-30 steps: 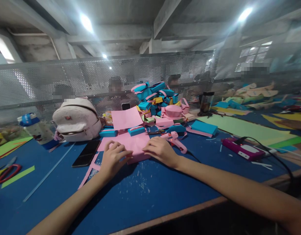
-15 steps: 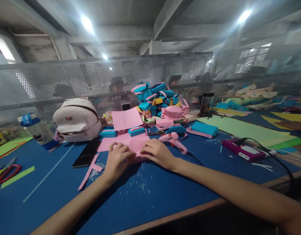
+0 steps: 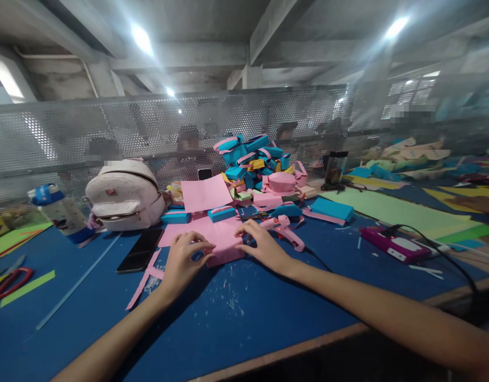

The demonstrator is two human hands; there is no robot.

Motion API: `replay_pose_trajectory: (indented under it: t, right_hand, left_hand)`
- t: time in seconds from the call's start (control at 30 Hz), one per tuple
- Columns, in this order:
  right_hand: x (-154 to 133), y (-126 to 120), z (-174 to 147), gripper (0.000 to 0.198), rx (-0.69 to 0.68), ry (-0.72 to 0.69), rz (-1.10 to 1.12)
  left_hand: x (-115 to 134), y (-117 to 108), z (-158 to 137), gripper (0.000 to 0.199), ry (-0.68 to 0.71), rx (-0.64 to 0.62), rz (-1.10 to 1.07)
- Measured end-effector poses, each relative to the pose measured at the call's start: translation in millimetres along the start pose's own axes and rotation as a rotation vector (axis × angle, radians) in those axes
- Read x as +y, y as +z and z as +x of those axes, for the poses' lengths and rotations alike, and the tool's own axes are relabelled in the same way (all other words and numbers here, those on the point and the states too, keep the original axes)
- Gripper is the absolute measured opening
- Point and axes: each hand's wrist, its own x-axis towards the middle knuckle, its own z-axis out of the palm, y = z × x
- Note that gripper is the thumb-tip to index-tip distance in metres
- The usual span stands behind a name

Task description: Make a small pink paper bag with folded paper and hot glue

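A pink sheet of paper [image 3: 225, 245] with a folded front edge lies on the blue table in front of me. My left hand [image 3: 188, 257] has curved fingers and grips its left side, thumb and forefinger at the edge. At the opposite side, my right hand [image 3: 264, 247] holds the paper between bent fingers and thumb. Just beyond my right hand rests a pink hot glue gun [image 3: 283, 229] with its cord trailing right. Two small blue paper boxes with pink strips stand behind the sheet, the nearer one [image 3: 221, 214] touching the pink paper.
Behind is a heap of blue, pink and yellow paper pieces [image 3: 264, 159]. Leftward are a white backpack [image 3: 125, 196], a bottle [image 3: 63, 215], a black phone [image 3: 140, 251], and red-handled scissors [image 3: 14, 284]. A purple power bank [image 3: 395, 245] sits right. Another person's hand [image 3: 475, 203] is far right.
My hands have moved apart from the middle of the folded edge to its two sides, leaving the pink paper's front fold exposed between them.
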Motion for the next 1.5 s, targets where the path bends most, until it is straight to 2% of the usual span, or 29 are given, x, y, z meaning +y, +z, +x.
replay_pose_trajectory:
  t: [0.13, 0.3, 0.6, 1.0, 1.07, 1.23, 1.5]
  right_hand:
    - [-0.4, 2.8, -1.2, 0.018, 0.02, 0.03, 0.048]
    - [-8.2, 1.8, -1.5, 0.015, 0.019, -0.003, 0.12]
    - [-8.6, 6.7, -0.7, 0.019, -0.003, -0.042, 0.249]
    - [-9.9, 7.9, -0.6, 0.049, 0.014, -0.03, 0.257]
    - [-8.3, 7.2, -0.2, 0.046, 0.025, -0.038, 0.24]
    - [-5.0, 5.1, -1.0, 0.019, 0.012, -0.085, 0.2]
    - [0.1, 5.5, -0.6, 0.018, -0.03, -0.166, 0.074]
  left_hand:
    - [2.2, 2.2, -0.4, 0.016, 0.028, -0.008, -0.151]
    - [12.2, 1.9, -0.9, 0.017, 0.023, 0.004, -0.279]
    - [22.6, 5.3, 0.2, 0.023, 0.003, 0.015, -0.365]
    - [18.0, 3.6, 0.1, 0.017, -0.079, 0.065, -0.349]
    - [15.8, 4.9, 0.2, 0.016, -0.073, 0.077, -0.331]
    - [12.4, 6.4, -1.6, 0.016, -0.067, 0.095, -0.283]
    - [12.3, 4.0, -2.2, 0.011, -0.041, 0.06, -0.23]
